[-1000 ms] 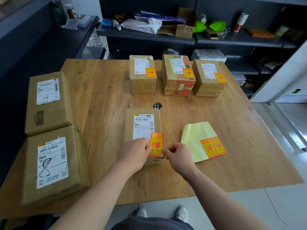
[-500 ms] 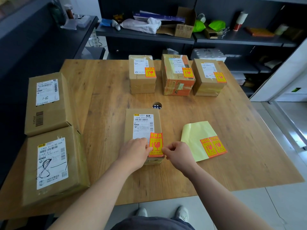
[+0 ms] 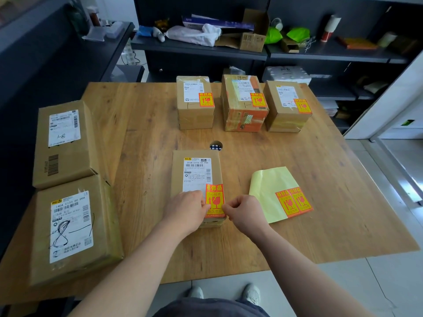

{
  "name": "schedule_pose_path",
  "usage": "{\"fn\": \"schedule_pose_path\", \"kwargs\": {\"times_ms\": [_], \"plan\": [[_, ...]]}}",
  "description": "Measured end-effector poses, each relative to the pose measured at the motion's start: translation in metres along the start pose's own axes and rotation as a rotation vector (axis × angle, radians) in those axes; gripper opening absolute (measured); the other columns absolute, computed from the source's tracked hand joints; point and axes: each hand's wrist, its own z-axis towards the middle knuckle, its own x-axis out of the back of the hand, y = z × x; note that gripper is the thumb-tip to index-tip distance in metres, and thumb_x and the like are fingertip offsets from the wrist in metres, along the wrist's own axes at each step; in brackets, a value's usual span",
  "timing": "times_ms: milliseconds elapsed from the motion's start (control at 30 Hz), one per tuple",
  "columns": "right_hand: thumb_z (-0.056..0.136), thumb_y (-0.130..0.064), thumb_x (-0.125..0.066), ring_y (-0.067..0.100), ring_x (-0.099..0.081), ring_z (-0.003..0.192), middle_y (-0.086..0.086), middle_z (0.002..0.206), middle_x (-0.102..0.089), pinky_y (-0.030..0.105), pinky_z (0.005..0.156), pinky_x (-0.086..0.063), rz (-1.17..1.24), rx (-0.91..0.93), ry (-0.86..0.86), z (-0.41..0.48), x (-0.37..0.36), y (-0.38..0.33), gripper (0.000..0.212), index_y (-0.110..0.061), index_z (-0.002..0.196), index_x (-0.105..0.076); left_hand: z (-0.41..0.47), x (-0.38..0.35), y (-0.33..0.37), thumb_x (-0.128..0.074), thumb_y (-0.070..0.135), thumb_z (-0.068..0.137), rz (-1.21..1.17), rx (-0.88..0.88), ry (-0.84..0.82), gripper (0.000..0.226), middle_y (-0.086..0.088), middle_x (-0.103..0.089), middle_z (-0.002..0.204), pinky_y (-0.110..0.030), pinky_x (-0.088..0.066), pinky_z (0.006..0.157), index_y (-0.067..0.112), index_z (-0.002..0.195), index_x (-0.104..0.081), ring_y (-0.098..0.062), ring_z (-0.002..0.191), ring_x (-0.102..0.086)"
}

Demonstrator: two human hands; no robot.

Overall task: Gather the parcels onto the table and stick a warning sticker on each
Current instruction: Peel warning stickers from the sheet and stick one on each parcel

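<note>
Pinching a sticker [image 3: 214,200] by its side edges, the left hand [image 3: 186,211] and right hand [image 3: 246,212] held it on the near parcel [image 3: 196,170] at mid-table [image 3: 142,124]; pressing it flat looked next, two left-side parcels [image 3: 61,143] remaining unstickered.

place: I'm in a parcel storeroom or shipping office | my wooden table [image 3: 297,225] carries courier-labelled cardboard parcels [image 3: 195,101] | past its far edge dark shelves [image 3: 201,50] hold an open carton [image 3: 253,40] and green bags [image 3: 297,34]
</note>
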Motion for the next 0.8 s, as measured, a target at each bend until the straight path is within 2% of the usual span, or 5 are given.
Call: {"fn": "schedule_pose_path", "kwargs": {"times_ms": [300,400,467,567,800], "plan": [[0.076,-0.035,-0.074,0.009,-0.057,0.066,-0.006,0.074,-0.059,0.021,0.05,-0.041,-0.106,0.023,0.115,0.001,0.0,-0.001,0.021,-0.023,0.074,-0.056,-0.006,-0.008,-0.008,-0.061,0.043,0.086,-0.122,-0.04,0.157,0.031,0.009,-0.045,0.073,-0.026,-0.027,0.048,0.022,0.087,-0.039,-0.011,0.062,-0.044],[0.08,-0.036,-0.071,0.01,-0.056,0.073,-0.008,0.087,-0.055,0.023,0.059,-0.046,-0.258,0.228,0.139,-0.001,0.003,0.001,0.02,-0.024,0.09,-0.058,-0.013,-0.015,-0.011,-0.06,0.036,0.089,-0.072,-0.172,0.249,0.018,0.005,-0.054,0.087,-0.026,-0.033,0.054,0.022,0.099,-0.054,-0.016,0.073,-0.052],[0.087,-0.035,-0.064,0.011,-0.055,0.083,-0.006,0.101,-0.05,0.024,0.069,-0.047,-0.393,0.425,0.12,-0.003,0.004,0.003,0.028,-0.027,0.114,-0.061,-0.016,-0.019,-0.012,-0.064,0.028,0.088,-0.035,-0.231,0.274,0.026,0.0,-0.054,0.088,-0.028,-0.038,0.055,0.021,0.113,-0.065,-0.02,0.075,-0.055],[0.096,-0.039,-0.046,0.018,-0.051,0.099,0.001,0.116,-0.044,0.03,0.079,-0.046,-0.644,0.605,0.107,0.0,0.004,0.009,0.043,-0.028,0.137,-0.045,-0.016,-0.022,-0.014,-0.068,0.026,0.085,0.047,-0.253,0.312,0.033,-0.003,-0.051,0.085,-0.033,-0.043,0.057,0.021,0.117,-0.067,-0.023,0.074,-0.052],[0.098,-0.05,-0.021,0.023,-0.043,0.114,0.006,0.132,-0.034,0.038,0.094,-0.038,-0.839,0.59,0.077,0.008,0.006,0.016,0.055,-0.031,0.149,-0.012,-0.007,-0.021,-0.022,-0.04,0.052,0.092,0.279,-0.177,0.245,0.047,0.0,-0.045,0.112,-0.036,-0.035,0.08,0.04,0.138,-0.04,-0.021,0.096,-0.042]]}}
